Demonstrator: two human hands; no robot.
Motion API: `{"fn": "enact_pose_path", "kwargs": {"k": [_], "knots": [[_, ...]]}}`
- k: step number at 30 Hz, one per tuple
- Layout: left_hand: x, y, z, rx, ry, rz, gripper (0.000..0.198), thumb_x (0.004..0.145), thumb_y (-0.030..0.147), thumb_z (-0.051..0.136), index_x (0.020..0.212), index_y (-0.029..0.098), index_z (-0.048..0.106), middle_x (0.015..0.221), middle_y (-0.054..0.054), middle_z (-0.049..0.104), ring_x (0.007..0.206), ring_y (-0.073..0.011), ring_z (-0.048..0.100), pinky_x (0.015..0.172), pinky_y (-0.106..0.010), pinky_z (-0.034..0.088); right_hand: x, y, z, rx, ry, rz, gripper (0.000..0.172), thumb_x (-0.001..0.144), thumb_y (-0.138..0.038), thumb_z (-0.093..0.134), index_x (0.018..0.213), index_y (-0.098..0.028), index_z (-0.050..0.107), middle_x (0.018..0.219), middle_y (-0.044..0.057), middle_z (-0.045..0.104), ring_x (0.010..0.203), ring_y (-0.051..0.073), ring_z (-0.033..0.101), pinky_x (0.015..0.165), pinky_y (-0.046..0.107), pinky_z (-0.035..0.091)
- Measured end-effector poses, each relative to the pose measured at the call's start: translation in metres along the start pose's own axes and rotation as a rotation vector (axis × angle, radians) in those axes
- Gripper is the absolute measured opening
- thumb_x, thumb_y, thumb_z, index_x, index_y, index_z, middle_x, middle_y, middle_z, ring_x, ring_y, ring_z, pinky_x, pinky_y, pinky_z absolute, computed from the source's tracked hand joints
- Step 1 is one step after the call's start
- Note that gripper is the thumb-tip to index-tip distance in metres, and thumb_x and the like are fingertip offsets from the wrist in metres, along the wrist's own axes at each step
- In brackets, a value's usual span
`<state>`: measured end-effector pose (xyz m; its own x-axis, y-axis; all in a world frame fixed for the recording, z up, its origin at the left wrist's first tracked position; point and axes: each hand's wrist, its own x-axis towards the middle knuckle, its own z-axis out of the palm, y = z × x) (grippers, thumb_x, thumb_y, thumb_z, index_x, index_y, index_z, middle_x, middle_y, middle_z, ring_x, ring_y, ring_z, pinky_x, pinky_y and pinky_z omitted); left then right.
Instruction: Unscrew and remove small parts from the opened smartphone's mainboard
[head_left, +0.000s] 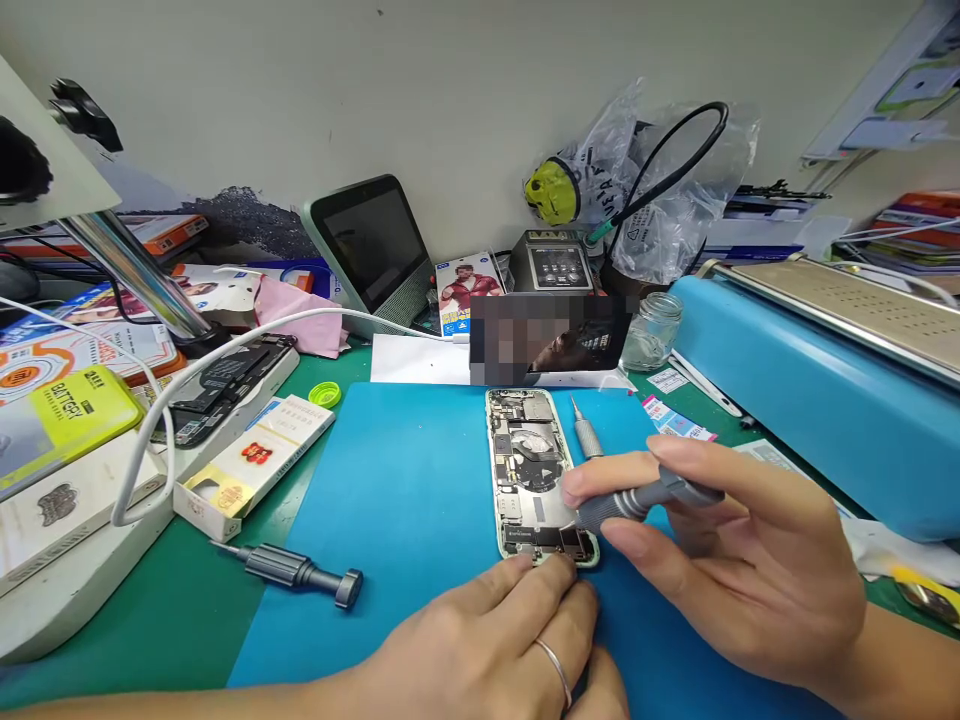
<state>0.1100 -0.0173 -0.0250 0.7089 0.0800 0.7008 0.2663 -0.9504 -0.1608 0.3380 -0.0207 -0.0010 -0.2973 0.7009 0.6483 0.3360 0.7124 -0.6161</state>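
Observation:
An opened phone [534, 460] with its inner parts bare lies lengthwise on the blue mat [382, 500]. My left hand [495, 630], with a ring on one finger, steadies the phone's near end with bent fingers closed at its edge. A dark bit of something shows under those fingers, too hidden to name. In my right hand [750, 540] a grey screwdriver [630, 500] is pinched between thumb and fingers, slanting down to the phone's lower right part. Its tip is at the dark strip there, and I cannot tell whether it touches a screw.
A second screwdriver [296, 575] lies on the left, another [586, 430] right beside the phone. Behind it a dark screen [577, 340] leans upright. A cigarette box [255, 465], white cable [225, 365] and glass jar [652, 330] stand around. A blue machine [810, 390] fills the right.

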Motion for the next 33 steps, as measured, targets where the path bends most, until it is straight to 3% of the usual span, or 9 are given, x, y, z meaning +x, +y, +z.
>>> {"fn": "enact_pose_path", "kwargs": {"k": [11, 14, 23, 33], "knots": [[-0.003, 0.001, -0.009, -0.049, -0.147, 0.006, 0.027, 0.113, 0.024, 0.049, 0.109, 0.014, 0.073, 0.119, -0.010, 0.082, 0.111, -0.0246, 0.080, 0.094, -0.032, 0.065, 0.002, -0.005, 0.011, 0.083, 0.087, 0.088, 0.067, 0.098, -0.008, 0.070, 0.151, -0.047, 0.055, 0.118, 0.000, 0.082, 0.093, 0.021, 0.083, 0.082, 0.039, 0.075], [-0.003, 0.002, -0.009, -0.054, -0.139, -0.011, 0.031, 0.114, 0.031, 0.049, 0.108, 0.014, 0.074, 0.118, -0.011, 0.083, 0.110, -0.0260, 0.080, 0.094, -0.033, 0.066, 0.002, -0.005, 0.011, 0.058, 0.057, 0.077, 0.071, 0.098, -0.007, 0.070, 0.153, -0.048, 0.053, 0.119, -0.001, 0.081, 0.097, 0.021, 0.083, 0.082, 0.036, 0.074], [-0.004, 0.006, -0.006, -0.075, -0.123, -0.038, 0.028, 0.112, 0.027, 0.051, 0.108, 0.013, 0.075, 0.119, -0.011, 0.083, 0.112, -0.0271, 0.081, 0.096, -0.036, 0.066, 0.003, 0.000, 0.014, 0.075, -0.062, 0.093, 0.076, 0.100, -0.006, 0.066, 0.157, -0.051, 0.046, 0.127, -0.001, 0.078, 0.106, 0.020, 0.082, 0.086, 0.036, 0.075], [-0.003, 0.007, -0.006, -0.062, -0.118, -0.038, 0.023, 0.108, 0.023, 0.053, 0.108, 0.012, 0.074, 0.117, -0.011, 0.083, 0.113, -0.0285, 0.080, 0.094, -0.037, 0.066, 0.006, -0.001, 0.017, 0.080, -0.049, 0.121, 0.068, 0.102, -0.010, 0.067, 0.154, -0.052, 0.050, 0.130, -0.002, 0.077, 0.105, 0.019, 0.082, 0.086, 0.034, 0.075]]}}
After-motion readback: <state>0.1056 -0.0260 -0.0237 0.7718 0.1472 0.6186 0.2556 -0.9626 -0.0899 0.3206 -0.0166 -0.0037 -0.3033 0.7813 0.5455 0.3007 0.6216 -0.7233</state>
